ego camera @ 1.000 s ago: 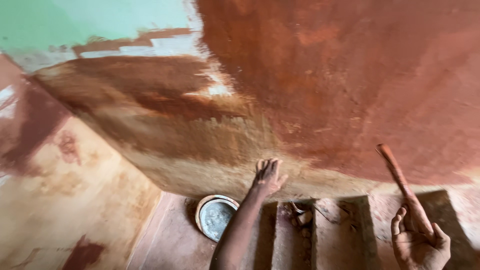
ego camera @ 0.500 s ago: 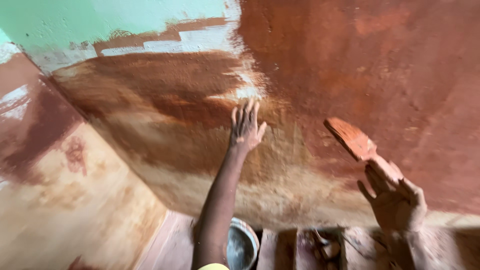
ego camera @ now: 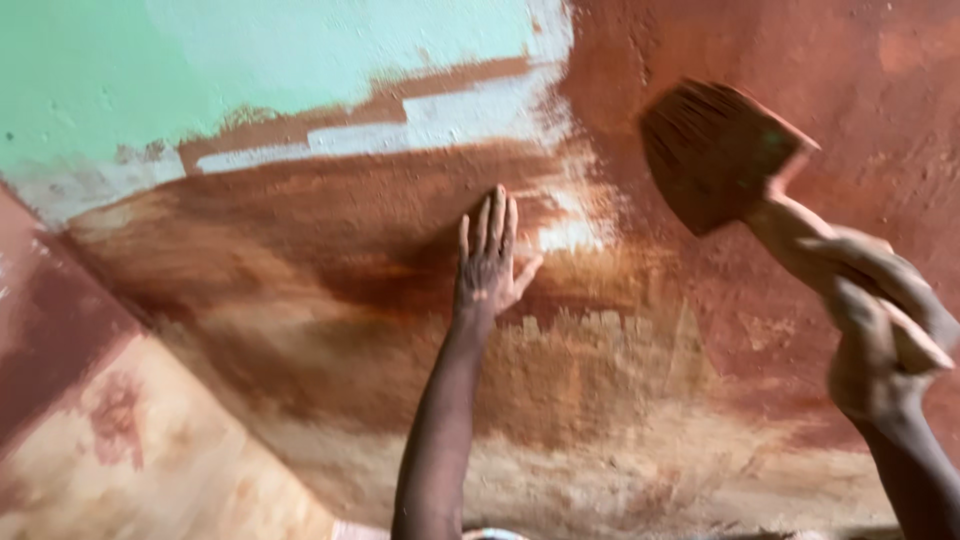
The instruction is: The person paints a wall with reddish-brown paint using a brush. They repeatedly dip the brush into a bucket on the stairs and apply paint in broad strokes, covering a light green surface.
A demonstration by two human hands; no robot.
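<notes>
Two hands work a rust-brown wall (ego camera: 330, 300): left hand (ego camera: 487, 262) spread flat against it, right hand (ego camera: 880, 320) gripping a wide brush (ego camera: 715, 150). Wet paint beside the left palm could smear.

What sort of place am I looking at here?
Probably a room being repainted. A rough plastered wall carries wet reddish-brown paint over old green paint. The left hand lies flat on it, and the right hand holds a wide paintbrush.

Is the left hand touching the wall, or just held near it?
Touching. The head view shows the left hand spread flat on the reddish-brown wall, fingers pointing up, no gap visible under the palm.
</notes>
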